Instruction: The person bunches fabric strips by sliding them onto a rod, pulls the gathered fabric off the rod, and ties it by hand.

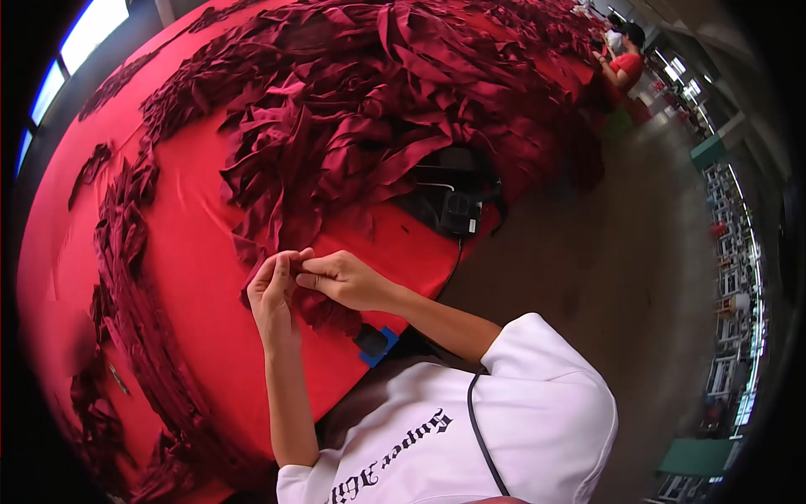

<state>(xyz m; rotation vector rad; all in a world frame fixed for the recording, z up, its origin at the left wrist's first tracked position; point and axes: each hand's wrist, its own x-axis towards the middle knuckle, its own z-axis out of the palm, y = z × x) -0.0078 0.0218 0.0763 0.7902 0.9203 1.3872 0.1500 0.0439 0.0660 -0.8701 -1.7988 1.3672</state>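
Note:
My left hand (pixel 275 290) and my right hand (pixel 340 279) meet at the near side of the red-covered table (pixel 197 185). Both are closed in a pinch on a dark red piece of cloth (pixel 329 316), part of which hangs below my fingers. Its edge between the fingertips is too small to make out. Just beyond my hands rises a large heap of dark red cloth pieces (pixel 336 126). A small black item with a blue part (pixel 378 344) sits at the table edge near my right forearm.
A black bag (pixel 457 172) with a black boxy device (pixel 461 213) and a cord lies at the table's right edge. Cloth strips (pixel 134 277) run along the left. A person in a red top (pixel 627 67) stands at the far right. Machine rows (pixel 726 277) line the right side.

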